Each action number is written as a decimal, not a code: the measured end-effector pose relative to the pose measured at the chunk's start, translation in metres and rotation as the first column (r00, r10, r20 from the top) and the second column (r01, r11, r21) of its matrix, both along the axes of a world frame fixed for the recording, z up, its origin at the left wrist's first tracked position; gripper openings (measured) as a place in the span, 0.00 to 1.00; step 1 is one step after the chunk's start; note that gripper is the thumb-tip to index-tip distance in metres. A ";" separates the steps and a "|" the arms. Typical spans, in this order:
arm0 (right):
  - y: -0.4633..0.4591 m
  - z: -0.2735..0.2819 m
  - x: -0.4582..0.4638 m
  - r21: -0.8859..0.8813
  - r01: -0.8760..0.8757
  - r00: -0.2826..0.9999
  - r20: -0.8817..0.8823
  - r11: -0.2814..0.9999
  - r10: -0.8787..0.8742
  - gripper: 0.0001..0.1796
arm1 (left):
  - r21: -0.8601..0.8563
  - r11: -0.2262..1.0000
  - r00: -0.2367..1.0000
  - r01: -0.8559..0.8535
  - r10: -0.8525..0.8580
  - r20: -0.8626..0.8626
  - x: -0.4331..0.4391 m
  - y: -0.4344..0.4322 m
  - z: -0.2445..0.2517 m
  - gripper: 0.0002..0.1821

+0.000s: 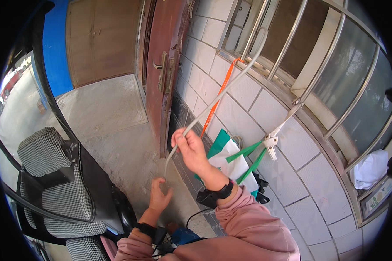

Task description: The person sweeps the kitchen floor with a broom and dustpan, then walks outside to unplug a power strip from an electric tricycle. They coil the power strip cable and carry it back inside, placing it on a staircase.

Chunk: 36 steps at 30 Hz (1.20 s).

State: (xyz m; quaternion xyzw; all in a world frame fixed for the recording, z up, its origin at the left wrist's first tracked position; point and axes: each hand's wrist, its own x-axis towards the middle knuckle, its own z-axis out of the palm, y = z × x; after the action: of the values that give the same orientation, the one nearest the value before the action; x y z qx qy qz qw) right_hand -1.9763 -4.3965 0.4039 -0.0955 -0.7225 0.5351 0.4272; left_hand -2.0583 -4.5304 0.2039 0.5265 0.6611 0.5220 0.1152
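A grey cable (215, 99) runs down from the metal window bars, crossing in front of the tiled wall. My right hand (191, 148) is closed around it near its lower part. Below and to the left, my left hand (160, 195) has its thumb and fingers apart, close to the cable's lower end; whether a fingertip touches the cable cannot be told. An orange strap (217, 101) is tied to the bars and hangs behind the cable. Beside my right forearm, a green and white bag (228, 156) hangs by green handles from a white strap (271, 140).
A red-brown door (165, 39) with a metal handle stands ahead, beside the tiled wall. At the left is a vehicle with houndstooth-patterned seats (67, 199) and a black frame. A white bag (369, 169) lies behind the window bars (336, 62) at the right.
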 end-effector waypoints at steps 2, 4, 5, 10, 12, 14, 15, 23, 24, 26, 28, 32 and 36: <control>-0.006 0.042 0.007 -0.048 -0.127 0.990 -0.066 0.991 0.124 0.12 | -0.149 0.980 0.981 -0.131 0.150 0.125 0.003 -0.001 0.011 0.34; -0.008 0.073 0.010 -0.038 -0.212 0.973 -0.104 0.976 0.207 0.13 | 0.008 0.999 0.978 -0.042 0.040 0.204 0.007 -0.003 0.018 0.30; -0.007 0.085 0.011 -0.023 -0.236 0.965 -0.124 0.971 0.232 0.14 | 0.086 0.995 0.997 0.053 -0.058 0.058 0.007 -0.004 0.022 0.24; 0.015 0.130 0.021 -0.050 -0.231 0.930 -0.306 0.972 0.205 0.15 | 0.020 0.970 0.563 0.241 -0.156 0.811 0.008 -0.027 0.079 0.19; 0.003 0.108 0.030 -0.117 -0.179 0.966 -0.211 0.977 0.152 0.25 | 0.143 0.966 0.420 0.215 -0.224 0.880 -0.005 -0.047 0.120 0.20; -0.021 0.065 0.030 -0.118 -0.181 0.982 -0.077 0.976 0.173 0.26 | 0.274 0.941 0.429 0.200 -0.336 0.839 -0.017 -0.058 0.165 0.20; -0.040 0.032 0.024 -0.090 -0.199 0.980 0.002 0.976 0.200 0.21 | 0.365 0.907 0.462 0.208 -0.420 0.781 -0.020 -0.063 0.181 0.20; -0.148 -0.089 0.017 -0.280 -0.475 0.831 0.168 0.834 0.530 0.14 | 0.679 0.711 0.379 0.181 -0.688 0.619 -0.051 -0.075 0.288 0.20; -0.144 -0.081 0.017 -0.279 -0.467 0.837 0.165 0.839 0.521 0.13 | 0.688 0.720 0.454 0.090 -0.645 0.615 -0.046 -0.076 0.301 0.20; -0.139 -0.062 0.011 -0.219 -0.446 0.875 0.095 0.868 0.474 0.14 | 0.403 0.866 0.573 -0.297 -0.176 0.800 -0.036 -0.057 0.322 0.20; -0.133 -0.040 0.003 -0.288 -0.481 0.867 -0.019 0.828 0.497 0.14 | 0.413 0.905 0.743 -0.104 -0.205 0.637 -0.046 -0.063 0.286 0.20; -0.103 0.021 -0.012 -0.278 -0.547 0.837 -0.207 0.790 0.506 0.15 | 0.089 0.934 0.870 0.345 -0.354 0.343 -0.060 -0.071 0.162 0.26; -0.060 0.077 -0.033 -0.285 -0.630 0.767 -0.377 0.723 0.520 0.14 | 0.060 0.787 0.571 0.613 -0.495 0.655 -0.030 -0.080 0.087 0.22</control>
State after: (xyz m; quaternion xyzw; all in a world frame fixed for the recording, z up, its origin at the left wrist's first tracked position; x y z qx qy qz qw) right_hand -2.0095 -4.4563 0.4813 0.1253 -0.5268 0.7838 0.3040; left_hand -2.0884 -4.6108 0.2906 0.4842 0.4240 0.5457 0.5366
